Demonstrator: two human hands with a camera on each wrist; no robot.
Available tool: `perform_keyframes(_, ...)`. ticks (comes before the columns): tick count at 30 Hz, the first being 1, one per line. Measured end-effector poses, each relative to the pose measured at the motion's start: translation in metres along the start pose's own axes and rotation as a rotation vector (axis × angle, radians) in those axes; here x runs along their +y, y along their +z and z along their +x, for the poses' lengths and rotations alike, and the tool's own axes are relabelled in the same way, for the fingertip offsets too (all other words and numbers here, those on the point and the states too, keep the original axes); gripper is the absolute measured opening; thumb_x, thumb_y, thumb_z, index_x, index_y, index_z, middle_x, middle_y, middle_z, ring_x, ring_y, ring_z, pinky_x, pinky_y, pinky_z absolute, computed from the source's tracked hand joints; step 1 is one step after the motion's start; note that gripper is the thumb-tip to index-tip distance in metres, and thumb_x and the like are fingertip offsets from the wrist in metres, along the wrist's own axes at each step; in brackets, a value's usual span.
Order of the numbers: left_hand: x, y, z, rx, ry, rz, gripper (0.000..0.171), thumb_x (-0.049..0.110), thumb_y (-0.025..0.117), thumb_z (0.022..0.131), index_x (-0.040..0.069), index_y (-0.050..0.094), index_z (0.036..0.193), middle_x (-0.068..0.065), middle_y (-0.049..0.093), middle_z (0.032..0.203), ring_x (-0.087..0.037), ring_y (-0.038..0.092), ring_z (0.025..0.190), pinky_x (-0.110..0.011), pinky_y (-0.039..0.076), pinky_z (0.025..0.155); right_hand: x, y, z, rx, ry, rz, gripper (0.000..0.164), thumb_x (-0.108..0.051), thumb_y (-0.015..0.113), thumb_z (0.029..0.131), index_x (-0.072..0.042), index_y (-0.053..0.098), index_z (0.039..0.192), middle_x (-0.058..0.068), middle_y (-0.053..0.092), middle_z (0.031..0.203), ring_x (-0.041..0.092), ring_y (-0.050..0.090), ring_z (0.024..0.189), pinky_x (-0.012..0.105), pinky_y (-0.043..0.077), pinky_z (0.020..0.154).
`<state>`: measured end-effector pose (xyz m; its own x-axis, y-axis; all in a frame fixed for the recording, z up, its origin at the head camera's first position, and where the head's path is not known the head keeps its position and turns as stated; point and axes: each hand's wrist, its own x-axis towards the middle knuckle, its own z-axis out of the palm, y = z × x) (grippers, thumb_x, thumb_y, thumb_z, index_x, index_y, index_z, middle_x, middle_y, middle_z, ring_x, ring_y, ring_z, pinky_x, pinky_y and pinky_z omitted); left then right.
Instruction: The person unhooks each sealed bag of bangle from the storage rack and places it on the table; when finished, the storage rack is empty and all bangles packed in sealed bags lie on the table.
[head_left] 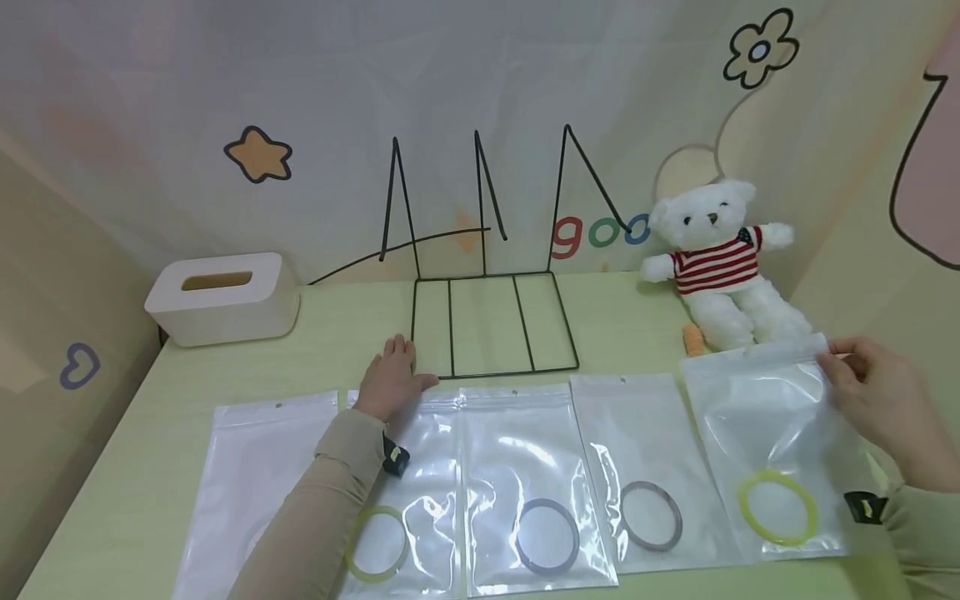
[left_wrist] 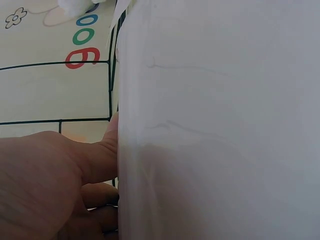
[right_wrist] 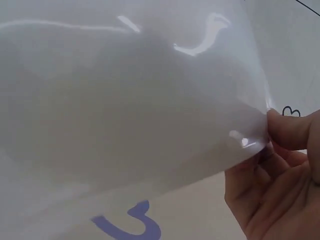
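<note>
My right hand [head_left: 877, 400] pinches the top right corner of a zip bag [head_left: 750, 417] with a yellow ring [head_left: 777, 508] inside. The bag's top edge tilts up off the table. In the right wrist view the thumb and fingers [right_wrist: 290, 135] hold the glossy plastic corner. My left hand [head_left: 392, 379] rests at the near left corner of a black wire rack [head_left: 495, 375], just above a second zip bag [head_left: 427, 467] holding another yellow ring [head_left: 375, 575]. Its fingers are extended and its thumb points right.
Between them lie a bag with a purple ring [head_left: 547, 575] and one with a dark ring [head_left: 651, 546]. A further bag [head_left: 255, 450] lies at left, partly under the left forearm. Behind stand a tissue box [head_left: 225, 312], a white teddy bear [head_left: 716, 267] and a small orange object [head_left: 693, 340].
</note>
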<state>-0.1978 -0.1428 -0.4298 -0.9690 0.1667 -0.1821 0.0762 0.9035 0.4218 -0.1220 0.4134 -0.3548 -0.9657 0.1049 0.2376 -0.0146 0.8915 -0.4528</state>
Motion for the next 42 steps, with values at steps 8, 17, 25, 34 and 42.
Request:
perform_keyframes(8,-0.001,0.002,0.002,0.003,-0.001,0.003,0.08,0.038,0.058,0.097,-0.009,0.02,0.149,-0.028,0.01,0.157,-0.04,0.006,0.146,-0.051,0.011,0.117,0.01,0.013,-0.007,-0.122,-0.005,-0.03,0.041,-0.026,0.057,0.098,0.012,0.054,0.113,0.017,0.064,0.079,0.012,0.053,0.062,0.027,0.041,0.048)
perform_keyframes(17,-0.003,0.002,0.003,0.009,0.005,0.007,0.08,0.039,0.058,0.097,-0.01,0.021,0.149,-0.028,0.01,0.156,-0.04,0.007,0.146,-0.051,0.011,0.117,0.016,0.016,-0.006,-0.134,-0.017,-0.048,0.04,-0.021,0.06,0.096,0.012,0.052,0.117,0.023,0.064,0.083,0.016,0.056,0.063,0.028,0.041,0.05)
perform_keyframes(25,-0.004,0.003,0.004,0.009,0.007,-0.007,0.08,0.039,0.058,0.097,-0.009,0.021,0.149,-0.029,0.009,0.156,-0.04,0.007,0.146,-0.051,0.011,0.117,0.019,0.019,-0.004,-0.097,0.008,-0.094,0.036,-0.015,0.058,0.096,0.012,0.05,0.118,0.03,0.062,0.09,0.029,0.059,0.065,0.031,0.041,0.049)
perform_keyframes(34,-0.001,0.003,0.003,-0.002,0.0,0.01,0.08,0.038,0.057,0.097,-0.009,0.02,0.149,-0.028,0.009,0.157,-0.04,0.006,0.146,-0.051,0.011,0.117,-0.007,0.015,-0.008,-0.054,0.026,-0.159,0.034,-0.02,0.058,0.096,0.011,0.058,0.111,0.025,0.062,0.094,0.033,0.06,0.071,0.032,0.041,0.048)
perform_keyframes(42,0.001,0.0,0.003,-0.013,-0.017,-0.009,0.08,0.038,0.058,0.097,-0.01,0.02,0.149,-0.028,0.008,0.156,-0.04,0.006,0.146,-0.052,0.01,0.117,-0.062,0.026,-0.003,-0.036,-0.166,-0.125,0.037,-0.022,0.06,0.096,0.012,0.061,0.111,0.031,0.06,0.102,0.046,0.057,0.09,0.056,0.046,0.069)
